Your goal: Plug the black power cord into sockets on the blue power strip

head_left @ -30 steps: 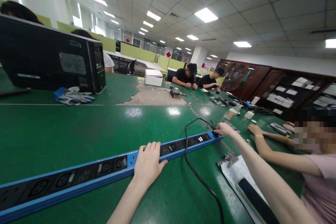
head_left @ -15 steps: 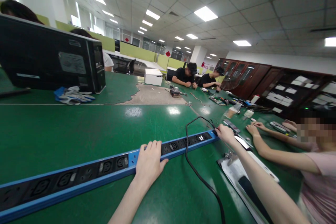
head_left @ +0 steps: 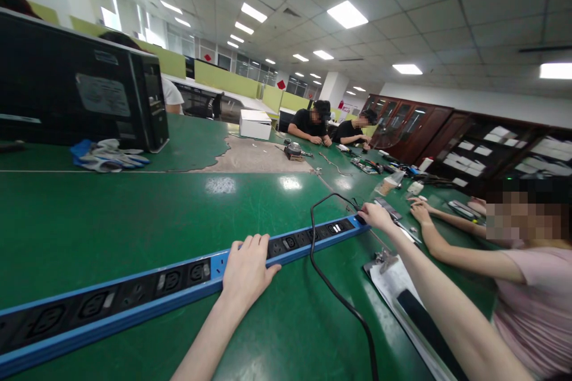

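Observation:
A long blue power strip with black sockets lies slantwise over the green table, from the lower left to the middle right. Across its middle, my left hand is closed round the strip, fingers over the far edge and thumb on the near side. My right hand is closed at the strip's far right end, where a black power cord meets it. The fingers hide most of the plug there. From that end the cord loops back over the strip and runs down toward the near edge.
A clipboard with papers and a dark flat object lies under my right forearm. At the left stand a black computer case and gloves. A white box is farther back. A co-worker's arms rest at the right.
The view has shifted slightly, so everything appears a little farther left and higher. Both hands keep their places on the strip and at the cord's end.

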Motion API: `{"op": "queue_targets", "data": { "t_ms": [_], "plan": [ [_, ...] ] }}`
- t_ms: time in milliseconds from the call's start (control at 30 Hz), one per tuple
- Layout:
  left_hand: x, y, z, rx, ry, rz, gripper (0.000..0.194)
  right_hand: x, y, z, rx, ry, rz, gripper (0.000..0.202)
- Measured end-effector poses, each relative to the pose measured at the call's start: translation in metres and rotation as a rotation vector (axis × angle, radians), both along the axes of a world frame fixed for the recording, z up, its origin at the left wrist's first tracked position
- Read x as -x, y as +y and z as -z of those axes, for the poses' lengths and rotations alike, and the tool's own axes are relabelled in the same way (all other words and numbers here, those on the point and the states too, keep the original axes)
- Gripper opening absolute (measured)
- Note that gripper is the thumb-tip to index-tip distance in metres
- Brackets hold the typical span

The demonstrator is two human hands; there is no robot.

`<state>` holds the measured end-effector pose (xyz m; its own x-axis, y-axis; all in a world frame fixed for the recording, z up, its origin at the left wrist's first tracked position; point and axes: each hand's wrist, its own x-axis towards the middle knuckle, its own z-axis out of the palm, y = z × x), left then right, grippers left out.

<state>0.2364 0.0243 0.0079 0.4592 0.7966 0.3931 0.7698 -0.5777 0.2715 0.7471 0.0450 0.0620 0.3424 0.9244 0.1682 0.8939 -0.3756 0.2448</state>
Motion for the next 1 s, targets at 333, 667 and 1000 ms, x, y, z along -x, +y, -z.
{"op": "queue_targets", "data": {
  "t_ms": [333, 667, 1000],
  "plan": [
    [0.001, 0.001, 0.000, 0.021, 0.004, 0.001, 0.061, 0.001, -0.010, 0.018, -0.120, -0.053, 0.023, 0.042],
    [0.001, 0.002, -0.004, 0.035, -0.004, -0.003, 0.060, 0.009, -0.022, 0.031, -0.204, -0.077, 0.038, 0.042],
    [0.003, 0.001, -0.002, 0.035, -0.001, 0.019, 0.058, -0.003, 0.004, -0.012, 0.055, -0.033, -0.094, 0.033]
  ]
}}
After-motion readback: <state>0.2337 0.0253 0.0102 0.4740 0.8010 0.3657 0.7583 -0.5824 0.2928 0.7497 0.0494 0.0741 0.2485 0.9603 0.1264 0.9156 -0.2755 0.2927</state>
